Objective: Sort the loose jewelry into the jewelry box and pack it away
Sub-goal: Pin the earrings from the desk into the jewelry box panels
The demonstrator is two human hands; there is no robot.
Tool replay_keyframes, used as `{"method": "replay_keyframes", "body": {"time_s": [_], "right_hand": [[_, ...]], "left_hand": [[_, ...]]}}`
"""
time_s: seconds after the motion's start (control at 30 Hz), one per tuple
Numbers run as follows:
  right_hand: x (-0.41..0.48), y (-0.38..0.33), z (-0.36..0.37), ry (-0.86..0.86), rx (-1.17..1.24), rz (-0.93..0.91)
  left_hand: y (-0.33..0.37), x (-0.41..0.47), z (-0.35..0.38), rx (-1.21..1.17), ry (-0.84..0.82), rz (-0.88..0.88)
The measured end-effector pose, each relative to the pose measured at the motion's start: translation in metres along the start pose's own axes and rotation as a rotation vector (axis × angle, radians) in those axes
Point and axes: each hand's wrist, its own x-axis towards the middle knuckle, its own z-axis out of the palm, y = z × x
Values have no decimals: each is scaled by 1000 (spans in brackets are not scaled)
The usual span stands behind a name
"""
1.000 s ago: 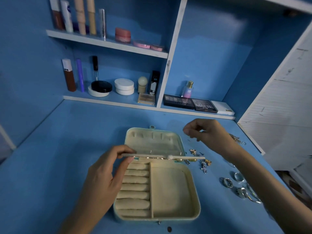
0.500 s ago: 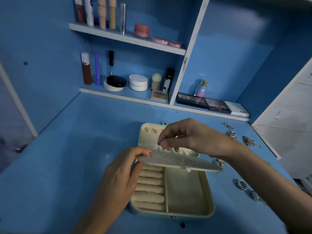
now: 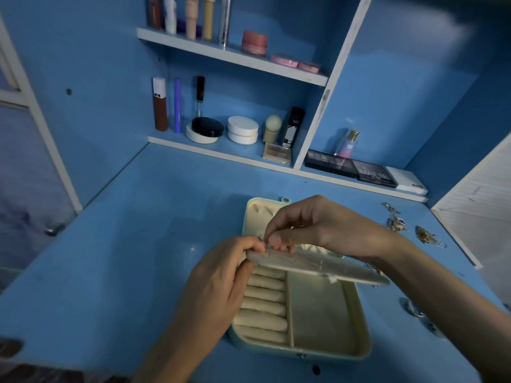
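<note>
Two bare hands meet over an open cream jewelry box [image 3: 320,319] on a blue desk [image 3: 138,244] — the left hand [image 3: 218,283] grips the left end of a flat panel [image 3: 331,268] held across the box's middle, and the right hand [image 3: 318,225] pinches the panel's edge just beside it. Loose chains [image 3: 396,223] lie right of the box's far end, and what seem to be rings [image 3: 412,306] — blurred — lie right of its near half.
</note>
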Motion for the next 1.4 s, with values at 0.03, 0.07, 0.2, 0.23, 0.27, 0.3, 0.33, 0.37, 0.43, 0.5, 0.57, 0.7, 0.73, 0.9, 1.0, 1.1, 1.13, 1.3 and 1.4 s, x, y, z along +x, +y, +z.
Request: {"method": "replay_keyframes", "body": {"time_s": [0.03,0.07,0.2,0.23,0.27,0.3,0.33,0.37,0.43,0.5,0.57,0.7,0.73,0.9,1.0,1.1,1.13,1.3,1.4], "right_hand": [[1,0,0,-1,-1,1],[1,0,1,-4,-2,3],[2,0,1,-17,-16,5],[3,-1,1,-19,-21,4],[3,-1,1,-21,-23,4],[3,-1,1,-23,-25,5],[4,-1,1,-26,-27,7],[4,-1,1,-28,-31,9],[4,-1,1,-31,-42,14],[5,-2,1,-38,-54,14],[5,-3,1,-43,-70,7],[5,-3,2,-37,-86,5],[5,-3,2,-36,-93,5],[4,-6,2,-41,-150,-6],[4,-8,2,-33,-187,-24],[5,-9,2,-38,-202,-36],[5,-9,1,-45,-204,-34],[7,-12,-4,-97,-169,-16],[9,-14,-5,-115,-169,-11]], "left_hand": [[0,0,0,4,1,0],[0,0,0,8,1,1],[0,0,-1,12,-1,-10],[0,0,-1,10,0,-15],[0,0,-1,11,0,-17],[0,0,-1,17,0,-14],[0,1,-1,23,-1,-11],[0,1,-1,27,-3,-10],[1,1,-1,23,-7,-18],[1,0,-2,17,-6,-23],[1,0,-1,16,-6,-24],[1,0,0,19,8,-21],[1,0,0,14,15,-24],[1,-1,0,7,27,-32],[2,-1,0,8,31,-32],[1,-1,0,9,29,-39],[1,0,0,9,25,-38],[-1,0,1,23,31,-17],[-1,0,2,25,36,-18]]}}
